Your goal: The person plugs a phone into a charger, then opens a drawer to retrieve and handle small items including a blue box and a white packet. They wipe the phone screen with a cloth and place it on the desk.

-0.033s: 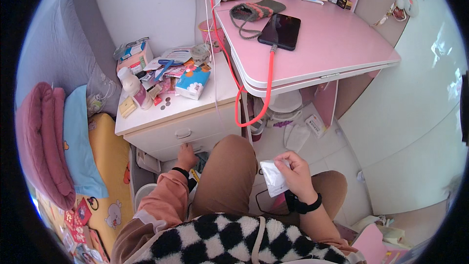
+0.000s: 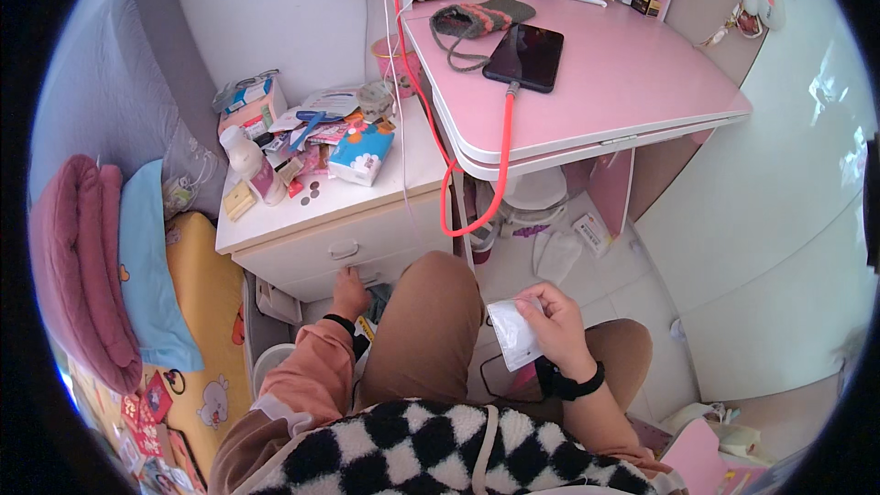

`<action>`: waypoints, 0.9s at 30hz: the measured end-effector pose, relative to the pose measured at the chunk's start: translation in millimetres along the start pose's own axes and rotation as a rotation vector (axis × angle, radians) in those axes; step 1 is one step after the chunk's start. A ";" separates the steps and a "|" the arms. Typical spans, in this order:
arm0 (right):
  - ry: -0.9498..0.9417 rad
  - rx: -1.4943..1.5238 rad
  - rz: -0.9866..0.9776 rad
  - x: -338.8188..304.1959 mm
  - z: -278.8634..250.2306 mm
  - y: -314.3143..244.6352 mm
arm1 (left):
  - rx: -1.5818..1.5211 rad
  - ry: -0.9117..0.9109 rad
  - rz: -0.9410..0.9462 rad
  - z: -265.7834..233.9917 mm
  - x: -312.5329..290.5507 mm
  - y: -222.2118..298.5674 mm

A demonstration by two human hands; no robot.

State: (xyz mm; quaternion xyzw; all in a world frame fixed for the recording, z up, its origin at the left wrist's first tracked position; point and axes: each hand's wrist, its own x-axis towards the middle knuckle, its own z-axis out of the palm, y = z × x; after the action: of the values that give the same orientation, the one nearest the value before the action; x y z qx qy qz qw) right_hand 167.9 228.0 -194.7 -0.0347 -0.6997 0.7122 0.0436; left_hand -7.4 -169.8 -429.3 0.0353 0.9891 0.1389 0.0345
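Note:
My right hand (image 2: 557, 325) is closed on a small white plastic packet (image 2: 515, 332), pinched at its upper right corner between thumb and fingers. The packet hangs flat and slightly creased above the gap between my knees. Low on the left, my left hand (image 2: 349, 293) rests against the front of the lower drawer (image 2: 316, 287) of a white cabinet, beside its handle (image 2: 370, 279). Only parts of its fingers show, so their grip is unclear. Dark cloth (image 2: 379, 294) lies just right of that hand.
Atop the cabinet (image 2: 302, 220) are a white bottle (image 2: 252, 165), a blue tissue pack (image 2: 362, 154), coins and clutter. A pink desk (image 2: 632, 92) bears a phone (image 2: 524, 57) on a red cable (image 2: 507, 147) that loops down over its edge. Bedding (image 2: 92, 266) lies left.

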 end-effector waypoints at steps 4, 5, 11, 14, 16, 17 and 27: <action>0.056 -0.199 0.048 -3.2 -4.3 -1.2 | -0.205 0.191 0.035 27.5 3.3 -17.9; 0.062 -0.196 0.042 -3.2 -4.0 0.0 | -0.203 0.114 0.073 34.9 5.4 -23.9; 0.064 -0.115 -0.013 -7.2 -1.5 2.3 | -0.177 -0.192 0.102 56.6 -11.1 -21.7; 0.065 -0.117 -0.022 -7.2 -1.5 1.7 | -0.302 0.117 0.103 40.1 -17.3 7.8; 0.065 -0.144 -0.018 -6.4 -0.4 2.5 | -0.337 0.275 0.096 18.1 -18.6 23.5; 0.069 -0.140 -0.034 -4.3 0.3 3.1 | -0.363 0.349 0.089 5.9 -17.3 30.0; 0.096 -0.232 -0.099 -0.7 6.8 0.6 | -0.306 0.747 0.135 -70.6 -28.3 57.6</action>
State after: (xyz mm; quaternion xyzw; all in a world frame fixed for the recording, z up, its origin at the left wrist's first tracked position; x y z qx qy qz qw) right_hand 167.8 221.2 -195.2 -0.0391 -0.7755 0.6209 0.1076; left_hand 18.7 -136.0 -344.0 0.0418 0.8969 0.2897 -0.3316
